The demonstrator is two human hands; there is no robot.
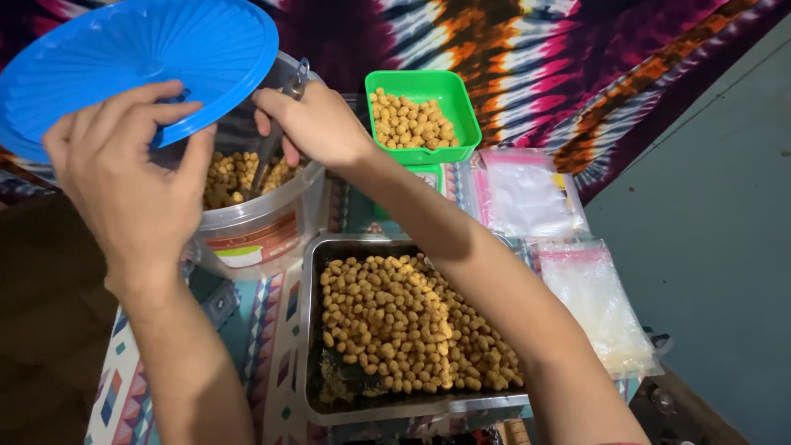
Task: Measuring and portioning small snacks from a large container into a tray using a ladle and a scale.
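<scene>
While a metal tray of yellow-brown pellets sits nearest, the clear plastic bucket stands just behind it, also part-filled with pellets. Left hand pinches the blue lid at its rim, tilted up off the bucket. Right hand is closed around a metal scoop handle dipping into the bucket. Further back: green tub of pellets, clear zip bags beside it.
</scene>
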